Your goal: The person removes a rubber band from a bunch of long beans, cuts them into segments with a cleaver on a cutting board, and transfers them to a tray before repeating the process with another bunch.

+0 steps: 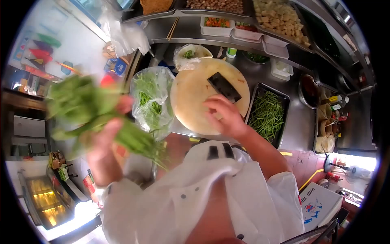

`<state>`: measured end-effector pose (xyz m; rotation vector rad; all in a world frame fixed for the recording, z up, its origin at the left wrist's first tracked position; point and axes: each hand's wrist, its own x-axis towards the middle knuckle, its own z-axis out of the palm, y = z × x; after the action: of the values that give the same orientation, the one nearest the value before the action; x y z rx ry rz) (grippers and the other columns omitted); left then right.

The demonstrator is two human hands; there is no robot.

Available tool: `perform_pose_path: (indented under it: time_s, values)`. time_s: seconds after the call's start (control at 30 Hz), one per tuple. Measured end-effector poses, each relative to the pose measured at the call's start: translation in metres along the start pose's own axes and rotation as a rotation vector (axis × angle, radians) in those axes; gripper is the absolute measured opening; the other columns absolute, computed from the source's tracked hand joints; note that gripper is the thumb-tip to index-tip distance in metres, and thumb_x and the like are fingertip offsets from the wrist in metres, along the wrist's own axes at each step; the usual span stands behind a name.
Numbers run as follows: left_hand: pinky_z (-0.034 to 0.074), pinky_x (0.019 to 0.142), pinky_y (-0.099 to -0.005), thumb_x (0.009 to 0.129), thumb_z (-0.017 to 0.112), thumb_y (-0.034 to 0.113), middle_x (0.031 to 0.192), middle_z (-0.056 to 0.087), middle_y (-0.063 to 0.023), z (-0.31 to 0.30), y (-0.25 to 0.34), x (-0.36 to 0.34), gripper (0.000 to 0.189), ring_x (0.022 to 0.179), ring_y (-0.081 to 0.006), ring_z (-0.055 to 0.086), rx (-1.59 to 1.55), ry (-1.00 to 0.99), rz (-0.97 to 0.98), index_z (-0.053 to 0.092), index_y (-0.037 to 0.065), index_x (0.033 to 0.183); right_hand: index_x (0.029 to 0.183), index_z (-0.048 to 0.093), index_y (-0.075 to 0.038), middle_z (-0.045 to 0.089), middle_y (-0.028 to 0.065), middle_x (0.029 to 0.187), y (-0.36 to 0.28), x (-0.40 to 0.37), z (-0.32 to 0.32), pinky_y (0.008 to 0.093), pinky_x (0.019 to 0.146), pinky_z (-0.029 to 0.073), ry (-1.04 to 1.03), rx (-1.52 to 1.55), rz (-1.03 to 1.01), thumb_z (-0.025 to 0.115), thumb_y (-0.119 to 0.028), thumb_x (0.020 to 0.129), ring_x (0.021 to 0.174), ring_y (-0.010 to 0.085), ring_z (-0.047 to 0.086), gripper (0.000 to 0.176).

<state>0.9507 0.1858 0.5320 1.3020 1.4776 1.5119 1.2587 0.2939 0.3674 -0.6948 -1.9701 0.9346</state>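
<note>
My left hand (103,150), smeared by motion, is closed around a bunch of leafy greens (77,99) held up at the left. Its broad leaves point to the upper left and its stalks (138,140) to the lower right. Over the round wooden chopping board (189,91) is my right hand (227,116), fingers curved and apart, with nothing seen in them. Just beyond it, a dark rectangular slab (224,86), like a cleaver blade, lies on the board; no handle shows. A clear plastic bag of thin green stalks (150,95) sits left of the board.
Right of the board is a metal tray of cut green beans (266,114). A bowl with plastic film (195,51) stands behind it. White tubs (217,26) and food trays (280,18) line the shelf above. Sauce bottles (339,99) stand far right.
</note>
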Motion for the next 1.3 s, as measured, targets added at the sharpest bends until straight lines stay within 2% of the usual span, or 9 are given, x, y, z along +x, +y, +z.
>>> perform_pose_path:
  time_s: [0.03, 0.1, 0.17, 0.27, 0.37, 0.63, 0.8, 1.03, 1.3]
  values:
    - [0.057, 0.080, -0.0360, 0.090, 0.078, 0.021, 0.113, 0.071, -0.0204, 0.022, -0.005, -0.002, 0.047, 0.097, -0.0276, 0.072, -0.056, 0.043, -0.256, 0.059, -0.006, 0.124, 0.114, 0.070, -0.004, 0.066, 0.0120, 0.112, -0.029, 0.005, -0.011, 0.0343, 0.072, 0.057, -0.027, -0.006, -0.047, 0.079, -0.009, 0.087, 0.081, 0.0227, 0.069, 0.028]
    - [0.058, 0.084, -0.0348, 0.094, 0.070, 0.001, 0.107, 0.073, -0.0137, 0.083, -0.001, -0.009, 0.035, 0.098, -0.0213, 0.071, -0.012, -0.328, -0.008, 0.060, -0.002, 0.127, 0.112, 0.070, -0.005, 0.066, 0.0106, 0.111, -0.068, 0.015, -0.035, 0.0349, 0.071, 0.057, 0.055, -0.026, -0.264, 0.080, -0.011, 0.086, 0.082, 0.0228, 0.070, 0.028]
    - [0.057, 0.082, -0.0311, 0.091, 0.070, -0.003, 0.108, 0.071, -0.0105, 0.133, -0.011, -0.022, 0.034, 0.096, -0.0176, 0.070, -0.074, -0.295, -0.297, 0.063, -0.002, 0.125, 0.111, 0.071, -0.007, 0.066, 0.0092, 0.110, -0.100, 0.009, -0.062, 0.0355, 0.071, 0.057, 0.129, -0.048, -0.472, 0.081, -0.013, 0.086, 0.082, 0.0230, 0.071, 0.028]
    - [0.056, 0.083, -0.0295, 0.089, 0.069, -0.005, 0.110, 0.070, -0.0085, 0.200, -0.033, -0.054, 0.038, 0.097, -0.0161, 0.069, -0.266, -0.263, -0.326, 0.062, -0.001, 0.127, 0.104, 0.073, -0.006, 0.068, 0.0078, 0.099, -0.123, -0.011, -0.103, 0.0368, 0.070, 0.058, 0.224, -0.247, -0.317, 0.086, -0.013, 0.080, 0.079, 0.0268, 0.068, 0.028]
    - [0.056, 0.085, -0.0298, 0.087, 0.069, -0.005, 0.113, 0.068, -0.0078, 0.256, -0.018, -0.086, 0.043, 0.101, -0.0153, 0.067, -0.411, -0.327, -0.325, 0.060, -0.001, 0.129, 0.096, 0.070, -0.008, 0.066, 0.0065, 0.095, -0.109, -0.053, -0.133, 0.0393, 0.070, 0.056, 0.197, -0.337, -0.232, 0.080, -0.016, 0.085, 0.084, 0.0286, 0.069, 0.017]
    - [0.053, 0.092, -0.0302, 0.083, 0.078, 0.002, 0.116, 0.068, -0.0072, 0.320, -0.017, -0.138, 0.051, 0.107, -0.0138, 0.064, -0.113, -0.412, -0.212, 0.057, -0.001, 0.129, 0.096, 0.072, -0.009, 0.068, 0.0068, 0.093, -0.111, -0.135, -0.183, 0.0406, 0.070, 0.056, 0.162, -0.407, -0.114, 0.072, -0.012, 0.089, 0.084, 0.0290, 0.068, 0.008]
    - [0.053, 0.090, -0.0308, 0.085, 0.077, 0.004, 0.115, 0.068, -0.0081, 0.320, -0.030, -0.154, 0.048, 0.106, -0.0141, 0.064, -0.096, -0.343, -0.157, 0.055, -0.001, 0.126, 0.095, 0.074, -0.008, 0.071, 0.0074, 0.093, -0.114, -0.142, -0.178, 0.0392, 0.070, 0.057, 0.194, -0.179, -0.028, 0.077, -0.011, 0.086, 0.081, 0.0307, 0.070, 0.009]
    - [0.053, 0.087, -0.0336, 0.085, 0.077, 0.007, 0.107, 0.068, -0.0138, 0.276, -0.034, -0.159, 0.045, 0.099, -0.0179, 0.065, 0.093, -0.173, -0.083, 0.053, -0.002, 0.122, 0.094, 0.075, -0.007, 0.072, 0.0081, 0.093, -0.111, -0.125, -0.119, 0.0384, 0.072, 0.058, 0.216, -0.221, -0.089, 0.079, -0.009, 0.084, 0.081, 0.0300, 0.071, 0.011]
    - [0.055, 0.087, -0.0431, 0.085, 0.078, 0.017, 0.108, 0.071, -0.0258, 0.150, -0.117, -0.151, 0.051, 0.104, -0.0391, 0.071, 0.235, -0.104, -0.173, 0.054, -0.002, 0.125, 0.086, 0.067, -0.010, 0.068, 0.0085, 0.088, -0.100, -0.070, 0.008, 0.0417, 0.070, 0.056, -0.003, -0.316, -0.078, 0.074, -0.010, 0.086, 0.080, 0.0304, 0.069, 0.007]
